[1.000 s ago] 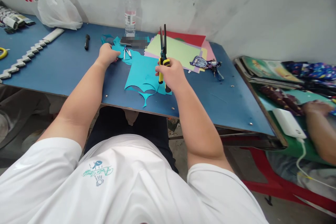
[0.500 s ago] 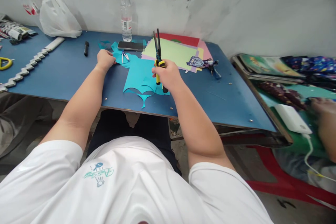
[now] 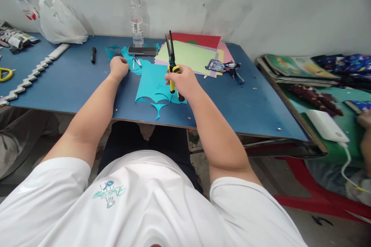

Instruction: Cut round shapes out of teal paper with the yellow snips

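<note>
My right hand (image 3: pixel 183 81) is closed round the yellow-and-black handles of a pair of scissors (image 3: pixel 171 56), whose dark blades point away from me and stand slightly apart. Below them lies a cut sheet of turquoise paper (image 3: pixel 150 79) with curved cut-outs along its near edge. My left hand (image 3: pixel 119 68) rests on the table with curled fingers, beside turquoise paper scraps (image 3: pixel 125 52); whatever is in its fingers is hidden. A small drawing compass (image 3: pixel 136 61) lies on the scraps just right of that hand.
A phone (image 3: pixel 142 51) and a water bottle (image 3: pixel 136 15) are behind the scraps. Coloured sheets (image 3: pixel 191 56) are stacked at the back right, a patterned pouch (image 3: pixel 222 66) on them. A black marker (image 3: pixel 93 54) and folded strip (image 3: pixel 29 79) lie left. Another person's hand (image 3: pixel 364 119) is at far right.
My left hand has shifted slightly right and nearer to me, its fingers curling more. The scissors stay in my right hand almost unmoved. The other person's hand has moved away to the right.
</note>
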Tool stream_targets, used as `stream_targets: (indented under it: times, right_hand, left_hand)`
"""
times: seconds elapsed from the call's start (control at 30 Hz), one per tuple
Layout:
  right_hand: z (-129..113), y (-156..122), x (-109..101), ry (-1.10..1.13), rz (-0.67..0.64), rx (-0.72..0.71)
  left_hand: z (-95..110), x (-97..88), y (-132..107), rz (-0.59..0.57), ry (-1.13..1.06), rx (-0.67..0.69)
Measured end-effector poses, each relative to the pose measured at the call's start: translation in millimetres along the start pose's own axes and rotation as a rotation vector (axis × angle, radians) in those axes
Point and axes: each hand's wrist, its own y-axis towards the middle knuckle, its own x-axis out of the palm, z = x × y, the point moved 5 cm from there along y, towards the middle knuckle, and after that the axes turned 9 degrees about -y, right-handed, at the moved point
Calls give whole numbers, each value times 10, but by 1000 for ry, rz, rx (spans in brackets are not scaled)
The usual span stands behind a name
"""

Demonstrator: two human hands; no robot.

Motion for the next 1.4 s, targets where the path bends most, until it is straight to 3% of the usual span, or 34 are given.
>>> stream_targets:
  times: [0.1,0.27,0.4,0.47,0.6,0.63,0.73,0.9,1.03,1.13,1.27,1.33,1.4]
  right_hand:
    - [-26,5,-14,-33,4,-15]
    - [-53,-16,-45,-67,11,-18]
    - [-39,18,-100,-113,60,-47]
    - [11,70,-134,-133,100,-17]
    - [157,195,-180,-94,139,115]
    - [181,220,-192,-68,146,131]
    - [224,267,-230,7,149,169]
    - [266,288,-269,58,109,223]
    - [283,288,-285,92,136,248]
    - [273,273,-285,91,159,279]
    - [220,245,-285,89,153,279]
    - [190,223,-298,94,155,286]
    - [159,195,-318,101,162,297]
  left_hand:
    - [-52,7,61,92,44,23]
    - [-69,17,120,34,242,63]
    - [54,-10,-17,9,329,123]
    - [137,37,-169,-60,337,158]
    - [230,296,-542,-366,342,172]
    - [238,352,-610,-391,344,165]
    - [247,485,-703,-349,282,134]
    - [210,648,-668,-293,-14,-4]
    - [198,695,-693,-365,-162,-105]
    - [268,719,-793,-533,-50,14]
    - [369,774,-976,-807,413,352]
    - [393,775,-1025,-863,564,440]
    - [405,755,-1045,-875,631,434]
